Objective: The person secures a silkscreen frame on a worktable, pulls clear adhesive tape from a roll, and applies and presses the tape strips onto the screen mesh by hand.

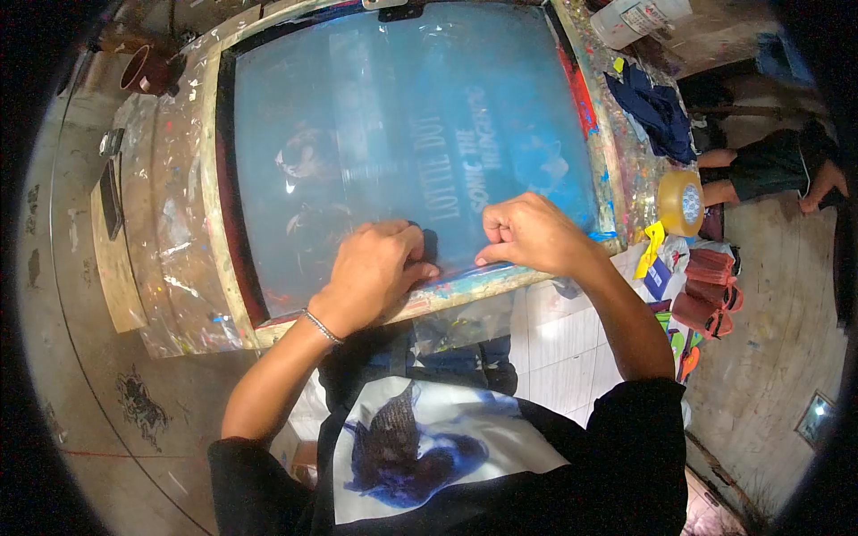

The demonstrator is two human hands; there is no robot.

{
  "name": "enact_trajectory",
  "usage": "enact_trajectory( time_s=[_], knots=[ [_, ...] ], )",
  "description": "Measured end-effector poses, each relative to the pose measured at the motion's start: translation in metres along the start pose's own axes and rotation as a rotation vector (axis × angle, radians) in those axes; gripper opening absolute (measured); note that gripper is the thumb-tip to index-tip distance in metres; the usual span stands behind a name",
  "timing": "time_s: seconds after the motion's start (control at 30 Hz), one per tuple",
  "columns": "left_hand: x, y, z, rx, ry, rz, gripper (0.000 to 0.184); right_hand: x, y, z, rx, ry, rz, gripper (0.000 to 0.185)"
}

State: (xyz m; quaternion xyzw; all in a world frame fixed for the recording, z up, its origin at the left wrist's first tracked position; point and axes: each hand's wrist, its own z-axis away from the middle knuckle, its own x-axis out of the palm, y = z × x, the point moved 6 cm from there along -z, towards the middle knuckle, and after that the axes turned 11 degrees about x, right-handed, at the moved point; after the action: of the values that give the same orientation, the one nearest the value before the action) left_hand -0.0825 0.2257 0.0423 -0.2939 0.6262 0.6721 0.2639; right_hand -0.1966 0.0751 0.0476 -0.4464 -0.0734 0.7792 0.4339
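Observation:
A screen printing frame (234, 295) with blue mesh (375, 179) lies in front of me, pale lettering and figures showing in the mesh. My left hand (380, 259) is closed at the near edge of the frame, thumb and fingers pressed together. To its right, my right hand (532, 234) is also closed, its thumb against the curled fingers. Between them a shiny strip runs along the near frame edge; whether it is tape in my fingers I cannot make out.
A roll of clear tape (681, 204) stands at the right, near a dark cloth (657, 112). A white bucket (636, 20) sits at the far right corner, a brown cup (147, 71) at the far left. Another person (769, 165) is at the right. Red cylindrical containers (708, 295) lie below the tape.

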Motion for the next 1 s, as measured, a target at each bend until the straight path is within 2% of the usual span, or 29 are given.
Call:
enact_trajectory(
  time_s=[0.1, 0.27, 0.43, 0.5, 0.63, 0.7, 0.73, 0.83, 0.9, 0.97, 1.0],
  knots=[
    [-0.001, -0.002, -0.001, 0.011, 0.028, -0.011, 0.033, 0.002, 0.004, -0.004, 0.020, -0.001, 0.014, 0.034],
    [-0.001, 0.000, -0.002, 0.028, 0.031, -0.054, 0.030, 0.004, 0.005, -0.004, -0.048, 0.095, -0.002, 0.037],
    [-0.001, 0.003, 0.000, 0.012, 0.021, -0.059, 0.025, 0.001, -0.002, 0.000, -0.035, -0.011, 0.045, 0.031],
    [-0.002, 0.006, 0.004, 0.111, 0.101, 0.006, 0.024, 0.000, 0.001, 0.005, -0.076, -0.017, -0.027, 0.026],
    [-0.004, 0.011, 0.006, 0.182, 0.024, 0.084, 0.026, 0.000, 0.000, 0.014, -0.229, -0.060, -0.172, 0.017],
    [0.000, 0.023, 0.010, 0.300, -0.052, 0.347, 0.028, 0.002, 0.002, 0.018, -0.253, -0.101, -0.195, 0.019],
    [0.000, 0.029, 0.012, 0.232, -0.126, 0.368, 0.031, 0.005, 0.002, 0.021, -0.276, -0.148, -0.222, 0.022],
    [-0.006, 0.040, 0.024, 0.224, -0.065, 0.270, 0.034, 0.004, -0.004, 0.040, -0.355, -0.070, -0.095, 0.027],
    [-0.007, 0.040, 0.031, 0.196, -0.116, 0.230, 0.040, 0.002, -0.003, 0.048, -0.373, -0.052, -0.072, 0.029],
    [-0.010, 0.037, 0.032, 0.194, -0.059, 0.371, 0.042, -0.003, -0.007, 0.050, -0.386, -0.032, -0.054, 0.032],
    [-0.014, 0.036, 0.029, 0.176, 0.004, 0.284, 0.045, -0.007, -0.007, 0.048, -0.293, -0.037, -0.075, 0.032]
  ],
)
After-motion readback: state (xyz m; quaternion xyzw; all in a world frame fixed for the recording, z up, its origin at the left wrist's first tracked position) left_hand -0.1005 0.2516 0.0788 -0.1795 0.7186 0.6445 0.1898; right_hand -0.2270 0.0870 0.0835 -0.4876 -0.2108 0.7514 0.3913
